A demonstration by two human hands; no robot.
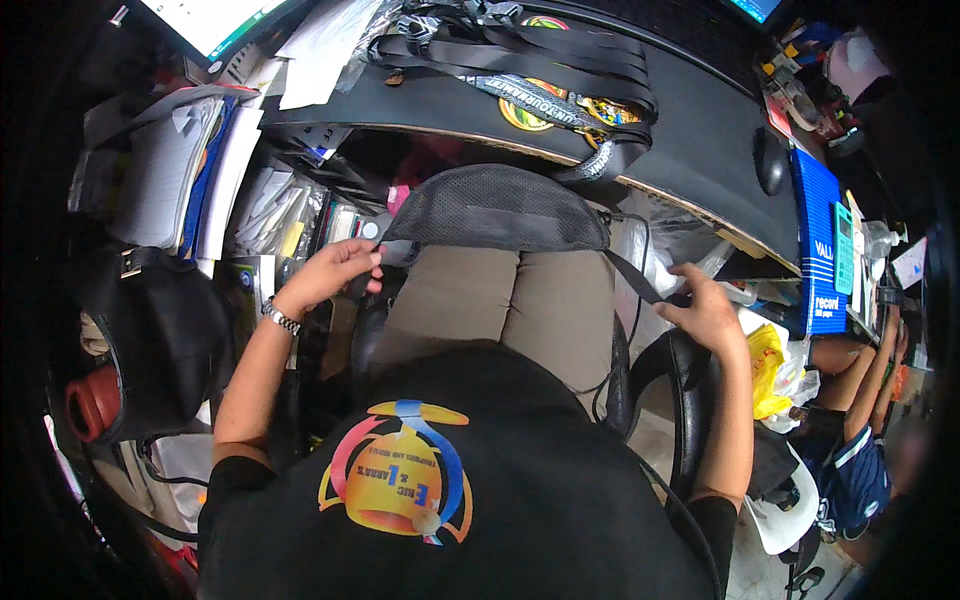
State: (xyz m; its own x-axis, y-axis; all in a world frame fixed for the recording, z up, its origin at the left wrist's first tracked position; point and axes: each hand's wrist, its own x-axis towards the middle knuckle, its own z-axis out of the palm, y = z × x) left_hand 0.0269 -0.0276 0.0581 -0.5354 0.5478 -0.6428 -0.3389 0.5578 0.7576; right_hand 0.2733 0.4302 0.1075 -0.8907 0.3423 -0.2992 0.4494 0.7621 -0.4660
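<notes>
A black half-moon mesh waist bag (495, 208) stands across my knees, against the edge of the desk. From each end of it runs a black strap. My left hand (345, 268) is closed on the strap at the bag's left end. The right-hand strap (632, 276) stretches out to my right hand (705, 308), which pinches it between thumb and fingers. More of this strap (652, 365) hangs down beside the chair. The bag's other face is turned away from me.
The dark desk (700, 165) holds a heap of medals on black ribbons (560, 85), a mouse (770, 160) and a blue record book (820, 235). Paper stacks (170, 170) and a black bag (170, 330) crowd the left. Another person (850, 460) sits at right.
</notes>
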